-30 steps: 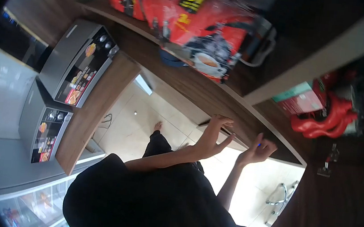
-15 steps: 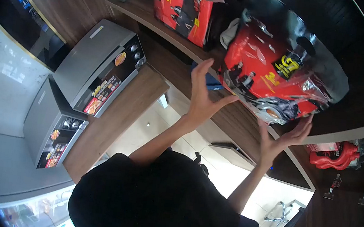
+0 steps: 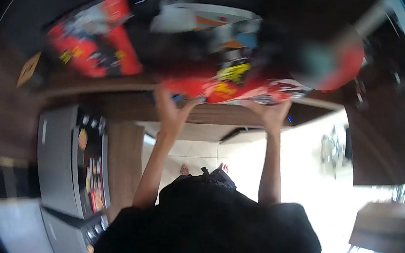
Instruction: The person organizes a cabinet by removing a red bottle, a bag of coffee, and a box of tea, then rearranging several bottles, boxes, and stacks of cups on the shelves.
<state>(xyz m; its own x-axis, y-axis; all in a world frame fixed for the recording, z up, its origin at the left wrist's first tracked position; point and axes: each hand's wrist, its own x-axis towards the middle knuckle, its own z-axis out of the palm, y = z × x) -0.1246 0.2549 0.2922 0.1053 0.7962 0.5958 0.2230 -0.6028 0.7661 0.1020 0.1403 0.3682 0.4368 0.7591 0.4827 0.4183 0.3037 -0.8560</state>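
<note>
Red bag (image 3: 124,50) is standing at left on the shelf (image 3: 87,86). Left hand (image 3: 170,116) is now touching the middle bag (image 3: 224,88) at the shelf edge, and right hand (image 3: 273,118) is meeting its other side. Contact is becoming two-sided, so steadying looks easier; blur is hiding whether either grip is clamping.

No text legible; yellow lettering (image 3: 233,73) on red bag (image 3: 185,86) seemingly too blurred.

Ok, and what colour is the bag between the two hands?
The bag is mostly red, with yellow markings and black parts. The head view shows it best, though blurred.
</note>
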